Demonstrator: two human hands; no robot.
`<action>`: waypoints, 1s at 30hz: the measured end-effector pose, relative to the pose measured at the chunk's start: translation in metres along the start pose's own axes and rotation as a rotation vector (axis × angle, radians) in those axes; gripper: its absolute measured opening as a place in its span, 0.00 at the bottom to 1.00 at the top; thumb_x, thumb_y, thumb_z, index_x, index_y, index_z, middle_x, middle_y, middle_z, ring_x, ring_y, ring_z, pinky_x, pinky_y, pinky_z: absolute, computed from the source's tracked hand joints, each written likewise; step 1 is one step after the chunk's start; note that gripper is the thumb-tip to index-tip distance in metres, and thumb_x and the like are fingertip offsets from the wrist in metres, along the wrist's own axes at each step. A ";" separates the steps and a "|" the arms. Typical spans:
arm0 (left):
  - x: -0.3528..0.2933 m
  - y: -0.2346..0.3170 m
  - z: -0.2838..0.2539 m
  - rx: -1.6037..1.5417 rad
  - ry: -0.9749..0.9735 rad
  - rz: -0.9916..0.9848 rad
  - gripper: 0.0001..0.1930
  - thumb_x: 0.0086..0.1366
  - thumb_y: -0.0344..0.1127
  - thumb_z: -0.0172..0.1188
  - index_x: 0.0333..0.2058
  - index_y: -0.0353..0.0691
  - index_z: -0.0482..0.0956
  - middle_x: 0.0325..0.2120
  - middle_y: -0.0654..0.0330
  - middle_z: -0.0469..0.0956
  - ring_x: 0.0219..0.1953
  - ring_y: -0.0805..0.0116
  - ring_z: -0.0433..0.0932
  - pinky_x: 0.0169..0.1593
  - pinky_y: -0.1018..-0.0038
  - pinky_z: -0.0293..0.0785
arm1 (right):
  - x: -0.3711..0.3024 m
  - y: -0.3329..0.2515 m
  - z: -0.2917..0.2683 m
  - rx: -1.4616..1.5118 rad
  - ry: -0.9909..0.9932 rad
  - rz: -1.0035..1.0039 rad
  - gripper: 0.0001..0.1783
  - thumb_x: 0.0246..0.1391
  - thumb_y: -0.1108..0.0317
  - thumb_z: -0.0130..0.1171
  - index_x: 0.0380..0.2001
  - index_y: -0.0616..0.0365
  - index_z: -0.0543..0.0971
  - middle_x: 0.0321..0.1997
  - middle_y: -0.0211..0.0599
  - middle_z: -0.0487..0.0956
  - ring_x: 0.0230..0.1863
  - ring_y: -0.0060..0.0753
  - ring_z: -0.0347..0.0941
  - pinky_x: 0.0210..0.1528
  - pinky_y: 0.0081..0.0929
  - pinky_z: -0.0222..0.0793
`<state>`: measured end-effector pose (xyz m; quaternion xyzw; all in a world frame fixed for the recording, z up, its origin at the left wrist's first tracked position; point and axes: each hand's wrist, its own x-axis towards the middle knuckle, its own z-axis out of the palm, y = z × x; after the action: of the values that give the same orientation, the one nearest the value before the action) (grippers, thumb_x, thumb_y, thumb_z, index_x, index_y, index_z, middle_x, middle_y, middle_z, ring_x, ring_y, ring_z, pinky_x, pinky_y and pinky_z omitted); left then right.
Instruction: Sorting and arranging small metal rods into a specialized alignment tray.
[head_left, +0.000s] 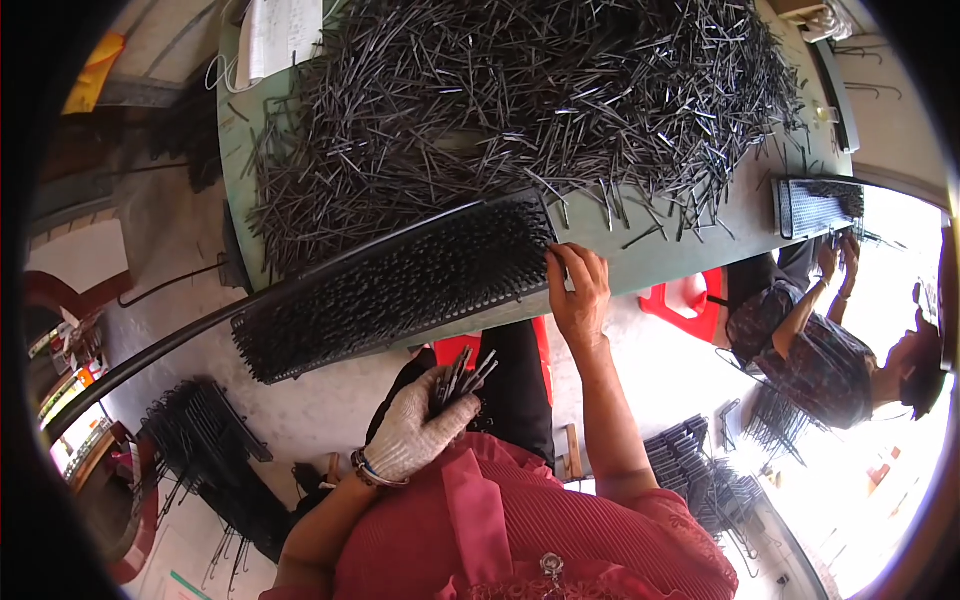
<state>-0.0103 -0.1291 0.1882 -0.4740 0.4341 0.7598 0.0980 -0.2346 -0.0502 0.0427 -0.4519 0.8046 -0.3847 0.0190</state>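
Observation:
My left hand (pixel 420 425), in a pale knit glove, is closed around a bundle of thin dark rods (pixel 465 378) with their ends fanning out. It is low, in front of my body. A long black perforated rack (pixel 395 290) lies slanted along the table's near edge, densely filled with upright rods. My bare right hand (pixel 580 292) is at the rack's right end, thumb and fingers pinched together against the corner. Whatever is between those fingertips is too small to make out.
A large heap of loose rods (pixel 520 100) covers much of the green table (pixel 640 262). A dark curved bar (pixel 170 345) runs along the rack's far side. To the right, a person (pixel 810 345) works at another rack (pixel 815 208). Black hook racks (pixel 215 465) stand below left.

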 end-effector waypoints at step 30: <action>0.001 0.011 0.005 -0.186 -0.057 -0.071 0.14 0.69 0.38 0.54 0.46 0.36 0.70 0.33 0.60 0.76 0.31 0.74 0.77 0.33 0.76 0.76 | -0.010 0.007 -0.014 0.053 0.148 0.005 0.13 0.47 0.80 0.64 0.39 0.60 0.81 0.38 0.39 0.79 0.36 0.41 0.74 0.38 0.32 0.71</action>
<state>-0.0199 -0.1320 0.1947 -0.4741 0.3417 0.8062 0.0926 -0.2393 -0.0327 0.0448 -0.4194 0.7945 -0.4384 -0.0276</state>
